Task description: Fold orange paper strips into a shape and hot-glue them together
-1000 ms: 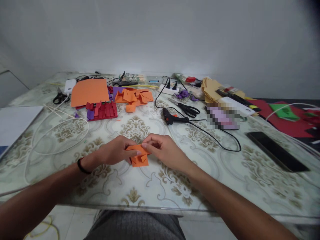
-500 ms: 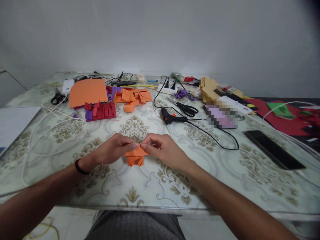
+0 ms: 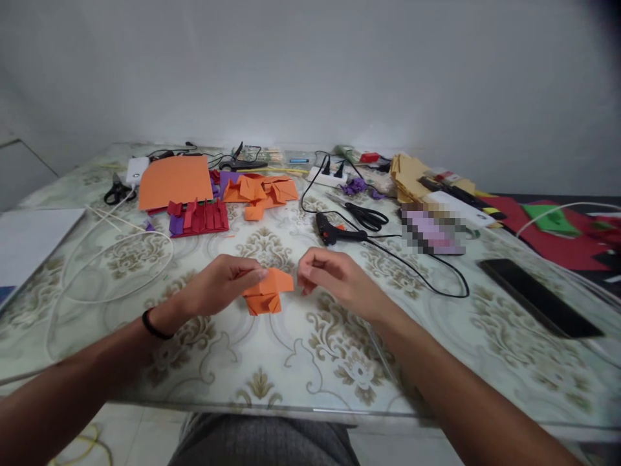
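A folded orange paper piece (image 3: 264, 294), with several flaps and creases, is held just above the patterned tabletop. My left hand (image 3: 226, 281) pinches its upper left part between thumb and fingers; a dark band circles that wrist. To the right of the paper, my right hand (image 3: 334, 278) hangs apart from it, fingers loosely curled and holding nothing that I can see. More folded orange paper pieces (image 3: 259, 191) lie beyond, beside a row of folded red paper pieces (image 3: 206, 217).
A black glue gun (image 3: 339, 233) with a trailing cord lies beyond my right hand, near black scissors (image 3: 366, 215). Orange sheets (image 3: 174, 181) are stacked at the back left. A phone (image 3: 538, 296) lies right; a white cable (image 3: 116, 301) loops left.
My right hand has let go of the orange paper and drawn back to the right. My left hand keeps hold. The view has shifted slightly.
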Demonstrator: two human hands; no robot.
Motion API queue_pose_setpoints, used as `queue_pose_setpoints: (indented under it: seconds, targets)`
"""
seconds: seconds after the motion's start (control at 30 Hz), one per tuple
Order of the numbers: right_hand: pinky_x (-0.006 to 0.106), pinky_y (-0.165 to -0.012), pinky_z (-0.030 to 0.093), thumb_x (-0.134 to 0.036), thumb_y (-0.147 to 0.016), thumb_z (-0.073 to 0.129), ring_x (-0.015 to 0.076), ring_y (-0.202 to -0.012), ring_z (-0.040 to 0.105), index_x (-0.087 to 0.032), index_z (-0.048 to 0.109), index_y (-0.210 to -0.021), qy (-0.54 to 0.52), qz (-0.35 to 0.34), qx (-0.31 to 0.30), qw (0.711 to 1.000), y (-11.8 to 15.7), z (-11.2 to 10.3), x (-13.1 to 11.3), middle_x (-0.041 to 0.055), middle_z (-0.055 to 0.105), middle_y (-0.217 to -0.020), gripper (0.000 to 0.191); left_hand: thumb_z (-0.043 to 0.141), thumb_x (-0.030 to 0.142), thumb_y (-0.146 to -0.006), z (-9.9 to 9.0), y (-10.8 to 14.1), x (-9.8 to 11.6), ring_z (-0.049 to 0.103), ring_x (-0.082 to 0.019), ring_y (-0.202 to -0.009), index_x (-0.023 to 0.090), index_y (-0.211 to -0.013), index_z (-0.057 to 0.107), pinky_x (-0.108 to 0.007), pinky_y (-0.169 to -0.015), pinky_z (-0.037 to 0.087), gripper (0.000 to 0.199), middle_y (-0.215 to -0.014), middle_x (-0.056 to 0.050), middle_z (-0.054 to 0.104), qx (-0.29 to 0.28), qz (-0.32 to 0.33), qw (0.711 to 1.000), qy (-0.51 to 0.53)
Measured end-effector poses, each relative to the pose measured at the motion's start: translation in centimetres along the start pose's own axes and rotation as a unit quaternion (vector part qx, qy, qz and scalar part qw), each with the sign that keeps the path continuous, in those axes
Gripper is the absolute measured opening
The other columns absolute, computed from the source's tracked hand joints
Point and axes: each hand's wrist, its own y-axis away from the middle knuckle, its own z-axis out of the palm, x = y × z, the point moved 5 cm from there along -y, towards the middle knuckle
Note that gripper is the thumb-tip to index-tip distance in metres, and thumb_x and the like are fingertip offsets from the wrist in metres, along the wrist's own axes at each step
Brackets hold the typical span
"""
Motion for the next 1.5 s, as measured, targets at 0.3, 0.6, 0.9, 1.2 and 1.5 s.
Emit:
queue_pose_setpoints:
  seconds: [0.3, 0.6, 0.9, 1.2, 1.5]
  targets:
    - [0.027, -0.068, 0.048, -0.042, -0.094, 0.066, 0.0151, -0.074, 0.060, -0.018, 0.064, -0.087, 0.039, 0.028, -0.002, 0.999, 0.2, 2.3, 1.4, 0.0010, 0.064, -0.081, 0.025, 0.064, 0.038, -0.092, 0.9, -0.2, -0.8, 0.048, -0.011, -0.064, 0.014, -0.089, 0.068, -0.022, -0.059, 0.037, 0.025, -0.071, 0.002, 0.060, -0.007, -0.042, 0.996, 0.083]
    - [0.024, -0.060, 0.036, -0.032, -0.096, 0.059, 0.0116, -0.064, 0.045, -0.018, 0.062, -0.084, 0.088, 0.008, -0.013, 0.996, 0.2, 2.5, 0.6, -0.0031, 0.054, -0.072, 0.019, 0.069, 0.032, -0.088, 0.9, -0.2, -0.6, 0.061, -0.012, -0.066, 0.015, -0.083, 0.071, -0.021, -0.061, 0.046, 0.018, -0.071, 0.000, 0.070, 0.016, -0.060, 0.992, 0.107]
    - [0.025, -0.058, 0.037, -0.036, -0.094, 0.066, 0.0114, -0.062, 0.051, -0.018, 0.064, -0.082, 0.047, 0.029, 0.009, 0.998, 0.1, 1.8, 1.2, -0.0029, 0.058, -0.069, 0.022, 0.069, 0.036, -0.088, 0.6, 0.0, -0.7, 0.056, -0.011, -0.061, 0.015, -0.081, 0.067, -0.020, -0.057, 0.042, 0.022, -0.067, 0.002, 0.063, 0.043, -0.072, 0.991, 0.105]
    - [0.026, -0.062, 0.045, -0.044, -0.092, 0.069, 0.0148, -0.066, 0.061, -0.017, 0.066, -0.085, 0.019, 0.041, 0.036, 0.998, 0.0, 2.3, 1.7, 0.0009, 0.068, -0.072, 0.027, 0.078, 0.040, -0.079, 1.8, -0.1, -1.6, 0.050, -0.012, -0.069, 0.016, -0.093, 0.069, -0.021, -0.060, 0.039, 0.029, -0.078, 0.003, 0.059, -0.060, -0.086, 0.993, 0.056]
    - [0.026, -0.065, 0.047, -0.047, -0.090, 0.070, 0.0161, -0.074, 0.061, -0.016, 0.068, -0.097, 0.033, 0.049, -0.044, 0.997, 0.4, 2.7, 1.0, 0.0025, 0.068, -0.085, 0.032, 0.072, 0.047, -0.084, 0.6, -0.2, -1.7, 0.051, -0.014, -0.069, 0.014, -0.084, 0.067, -0.023, -0.059, 0.039, 0.034, -0.075, 0.000, 0.060, 0.038, -0.074, 0.996, 0.029]
